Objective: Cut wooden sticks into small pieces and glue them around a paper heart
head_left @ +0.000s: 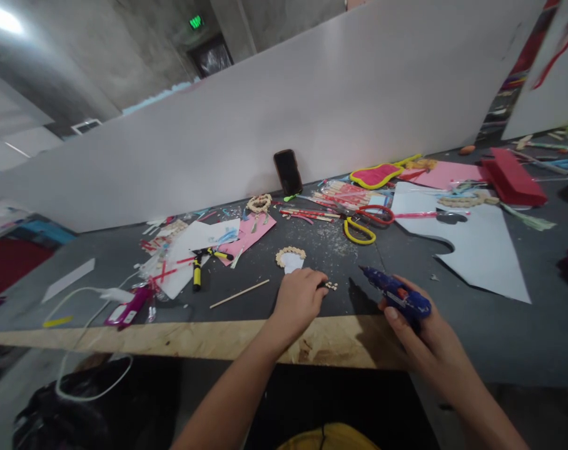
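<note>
Card [292, 261] mid-table [251, 309], just beyond left hand [299, 292]. Beads [284, 251] edge its far side; near part hidden by the hand. Looks part done: a few loose pieces [332, 286] lie unattached, right. Left fingers curled narrow beside these; can't tell if pinching one. Right hand [422, 331] wrapped around glue gun [396, 294]. Green sign [196, 22], far left: lettering unreadable. No legible brands.

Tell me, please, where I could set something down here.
The broadest bare patch is dark tabletop, right of the glue gun and nearer than the white sheet. A smaller one lies between the wooden stick and the yellow-and-black tool. It is crowded around the scissors and along the partition.
</note>
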`<state>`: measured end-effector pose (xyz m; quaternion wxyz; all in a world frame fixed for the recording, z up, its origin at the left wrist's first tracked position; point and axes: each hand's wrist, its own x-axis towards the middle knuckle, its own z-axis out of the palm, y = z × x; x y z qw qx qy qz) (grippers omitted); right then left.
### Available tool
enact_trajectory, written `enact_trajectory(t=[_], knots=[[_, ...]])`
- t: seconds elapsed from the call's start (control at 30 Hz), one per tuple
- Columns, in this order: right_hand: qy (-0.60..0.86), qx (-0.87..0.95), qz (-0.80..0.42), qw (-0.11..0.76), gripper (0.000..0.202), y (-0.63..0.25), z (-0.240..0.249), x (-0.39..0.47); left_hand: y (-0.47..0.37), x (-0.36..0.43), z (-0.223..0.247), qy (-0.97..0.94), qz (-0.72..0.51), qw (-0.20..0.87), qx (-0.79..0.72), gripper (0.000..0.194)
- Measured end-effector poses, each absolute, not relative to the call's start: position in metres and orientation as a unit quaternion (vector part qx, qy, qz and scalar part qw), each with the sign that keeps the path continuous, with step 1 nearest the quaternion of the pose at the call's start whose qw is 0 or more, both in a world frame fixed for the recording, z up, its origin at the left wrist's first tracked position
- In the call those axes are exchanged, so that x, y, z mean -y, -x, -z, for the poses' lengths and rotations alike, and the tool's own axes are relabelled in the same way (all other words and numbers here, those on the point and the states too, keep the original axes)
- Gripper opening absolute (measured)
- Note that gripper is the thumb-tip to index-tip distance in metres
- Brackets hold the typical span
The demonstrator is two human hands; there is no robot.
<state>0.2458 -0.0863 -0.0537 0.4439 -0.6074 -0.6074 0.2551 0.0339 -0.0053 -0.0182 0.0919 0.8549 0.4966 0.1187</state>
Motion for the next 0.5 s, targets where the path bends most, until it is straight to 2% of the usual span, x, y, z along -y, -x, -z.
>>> enact_trajectory(t=[0.37,0.5], knots=[[0.609,0.608,-0.248,0.445,0.049,-0.2440,0.0530,0.0876,-0.0431,0.0017,0.0219,-0.860,-0.101,0.087,-0.492,0.023],[0.605,0.606,-0.251,0.452,0.049,-0.2437,0.0526,0.0879,-0.0417,0.0005,0.0228,-0.861,-0.104,0.097,-0.488,0.017]])
